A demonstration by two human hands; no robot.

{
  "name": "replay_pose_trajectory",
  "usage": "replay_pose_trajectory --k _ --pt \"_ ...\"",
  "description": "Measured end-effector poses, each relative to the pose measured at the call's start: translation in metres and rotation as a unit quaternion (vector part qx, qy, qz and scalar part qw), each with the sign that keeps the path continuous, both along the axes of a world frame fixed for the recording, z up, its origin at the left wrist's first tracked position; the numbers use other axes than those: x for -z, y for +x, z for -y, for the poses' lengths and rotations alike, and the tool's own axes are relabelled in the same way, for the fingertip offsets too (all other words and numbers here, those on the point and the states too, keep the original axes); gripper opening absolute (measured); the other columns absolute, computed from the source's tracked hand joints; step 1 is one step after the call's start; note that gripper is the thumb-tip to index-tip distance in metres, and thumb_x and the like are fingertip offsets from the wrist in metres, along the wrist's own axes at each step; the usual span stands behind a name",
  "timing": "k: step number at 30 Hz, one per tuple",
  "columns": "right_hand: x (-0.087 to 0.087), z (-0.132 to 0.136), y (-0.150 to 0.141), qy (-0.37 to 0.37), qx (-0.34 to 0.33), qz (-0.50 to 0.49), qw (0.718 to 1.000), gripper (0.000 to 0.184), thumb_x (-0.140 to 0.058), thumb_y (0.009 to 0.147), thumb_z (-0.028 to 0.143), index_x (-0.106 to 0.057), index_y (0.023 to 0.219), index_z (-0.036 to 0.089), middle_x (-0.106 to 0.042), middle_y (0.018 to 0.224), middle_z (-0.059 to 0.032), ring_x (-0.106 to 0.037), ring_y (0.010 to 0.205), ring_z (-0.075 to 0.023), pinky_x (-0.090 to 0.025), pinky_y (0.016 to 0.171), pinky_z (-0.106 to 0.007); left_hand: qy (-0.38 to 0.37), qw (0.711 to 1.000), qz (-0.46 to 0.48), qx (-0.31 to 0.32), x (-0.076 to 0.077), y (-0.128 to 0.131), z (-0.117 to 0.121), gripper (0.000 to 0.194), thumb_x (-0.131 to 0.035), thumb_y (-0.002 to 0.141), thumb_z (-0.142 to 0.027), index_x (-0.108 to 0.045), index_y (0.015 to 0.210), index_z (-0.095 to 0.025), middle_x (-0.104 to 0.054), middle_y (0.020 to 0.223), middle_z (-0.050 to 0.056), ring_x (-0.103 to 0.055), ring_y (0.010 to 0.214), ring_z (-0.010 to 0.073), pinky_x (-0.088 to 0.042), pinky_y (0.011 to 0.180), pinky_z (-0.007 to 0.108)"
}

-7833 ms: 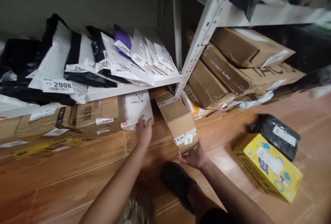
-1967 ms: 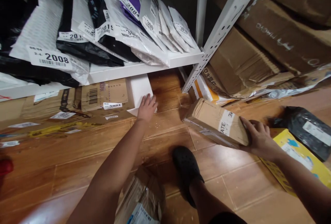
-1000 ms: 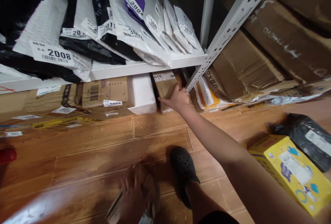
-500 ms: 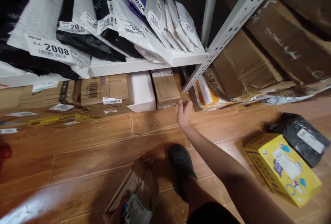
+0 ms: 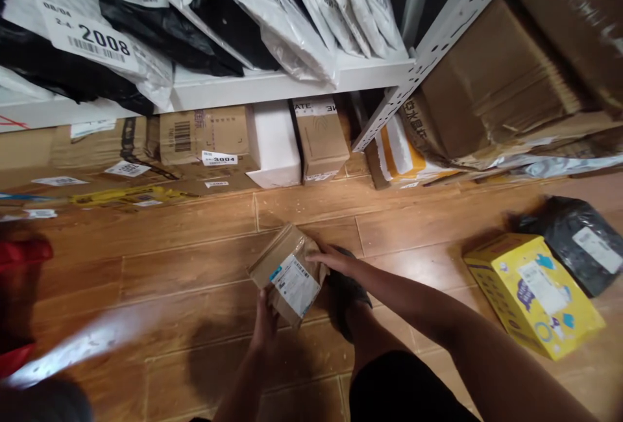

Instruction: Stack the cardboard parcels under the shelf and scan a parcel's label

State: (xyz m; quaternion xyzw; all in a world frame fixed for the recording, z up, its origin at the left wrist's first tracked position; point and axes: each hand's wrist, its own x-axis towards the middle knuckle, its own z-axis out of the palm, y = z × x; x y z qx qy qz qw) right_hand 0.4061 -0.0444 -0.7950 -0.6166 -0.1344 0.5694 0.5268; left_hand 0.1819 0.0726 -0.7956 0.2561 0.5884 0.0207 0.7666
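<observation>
A brown cardboard box [image 5: 275,254] with a white shipping label [image 5: 298,285] is held above the wooden floor, tilted in front of me. My left hand [image 5: 265,319] grips its near left edge, thumb up on the side. Across the box, my right hand [image 5: 333,260] holds its right side, fingers lying by the label; the far fingers are hidden. Just beyond my right hand, a dark clog [image 5: 351,298] on my foot stands partly behind the box.
A white shelf [image 5: 292,91] carries several labelled parcels, with a row of boxes [image 5: 209,139] beneath. Its metal post [image 5: 438,52] stands right, beside large cartons [image 5: 496,78]. A yellow box [image 5: 559,305] and black parcel [image 5: 584,240] lie on the floor. Something red [image 5: 24,253] is left.
My right hand has come back from the floor by the shelf and taken hold of the box. My left hand has lifted the box up and forward into view.
</observation>
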Motion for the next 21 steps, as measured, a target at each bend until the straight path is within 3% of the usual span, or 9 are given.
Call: replay_pose_trajectory --k 3,7,9,12,15,17,19,21 --pt "-0.015 0.017 -0.002 0.035 0.012 0.034 0.999 0.074 -0.076 0.074 0.047 -0.045 0.139 0.026 -0.054 0.142 -0.0055 -0.046 0.135 -0.0263 -0.032 0.117 -0.047 0.011 0.999 0.041 0.025 0.000 -0.005 0.001 0.081 -0.076 0.058 -0.074 -0.061 0.122 -0.027 -0.067 0.127 0.011 -0.057 0.125 0.0371 -0.052 0.098 0.047" --pt "-0.046 0.026 -0.003 0.118 0.067 0.107 0.985 0.070 -0.074 0.076 0.053 -0.044 0.134 0.028 -0.052 0.137 -0.0058 -0.045 0.133 -0.0265 -0.035 0.114 -0.046 0.029 0.997 0.046 0.060 -0.010 -0.002 -0.004 0.068 -0.086 0.050 -0.054 -0.068 0.108 -0.023 -0.071 0.118 0.014 -0.058 0.122 0.0431 -0.051 0.099 0.053" --pt "-0.064 0.020 0.012 0.151 0.076 0.135 0.976 0.068 -0.069 0.078 0.058 -0.044 0.134 0.028 -0.051 0.135 -0.0069 -0.045 0.132 -0.0269 -0.038 0.111 -0.045 0.067 0.993 0.080 0.060 -0.023 0.009 -0.012 0.062 -0.084 0.052 -0.049 -0.069 0.106 -0.022 -0.072 0.115 0.013 -0.058 0.122 0.0439 -0.049 0.102 0.055" --pt "-0.087 -0.004 0.053 0.153 0.093 0.203 0.963 0.060 -0.053 0.083 0.071 -0.053 0.122 0.026 -0.057 0.125 -0.0084 -0.052 0.123 -0.0273 -0.043 0.106 -0.046 0.105 0.985 0.118 0.066 -0.050 0.042 -0.031 0.069 -0.079 0.052 -0.049 -0.068 0.113 -0.021 -0.072 0.113 0.012 -0.057 0.122 0.0446 -0.047 0.104 0.058" --pt "-0.104 -0.034 0.098 0.112 0.242 0.267 0.926 0.060 -0.038 0.086 0.076 -0.059 0.104 0.022 -0.063 0.112 -0.0100 -0.059 0.109 -0.0264 -0.048 0.097 -0.046 0.132 0.977 0.141 0.089 -0.080 0.084 -0.051 0.076 -0.065 0.058 -0.062 -0.066 0.122 -0.022 -0.073 0.111 0.011 -0.057 0.121 0.0437 -0.049 0.101 0.059" --pt "-0.116 -0.044 0.118 0.080 0.298 0.300 0.903 0.065 -0.042 0.083 0.076 -0.056 0.115 0.022 -0.063 0.118 -0.0112 -0.058 0.112 -0.0270 -0.049 0.097 -0.047 0.163 0.967 0.152 0.121 -0.097 0.108 -0.059 0.078 -0.053 0.065 -0.069 -0.065 0.125 -0.021 -0.073 0.109 0.011 -0.059 0.120 0.0418 -0.051 0.099 0.057" --pt "-0.127 -0.039 0.125 0.076 0.244 0.310 0.916 0.080 -0.048 0.078 0.079 -0.046 0.135 0.023 -0.058 0.133 -0.0116 -0.053 0.124 -0.0288 -0.046 0.103 -0.049 0.205 0.950 0.177 0.155 -0.108 0.124 -0.063 0.078 -0.050 0.069 -0.064 -0.060 0.132 -0.019 -0.073 0.110 0.011 -0.060 0.120 0.0396 -0.050 0.102 0.056" --pt "-0.133 -0.017 0.120 0.090 0.150 0.291 0.941 0.090 -0.049 0.075 0.083 -0.040 0.145 0.025 -0.051 0.144 -0.0101 -0.045 0.136 -0.0308 -0.041 0.109 -0.051 0.244 0.928 0.219 0.175 -0.112 0.131 -0.064 0.079 -0.060 0.068 -0.053 -0.052 0.140 -0.019 -0.072 0.115 0.010 -0.059 0.122 0.0377 -0.047 0.106 0.055"
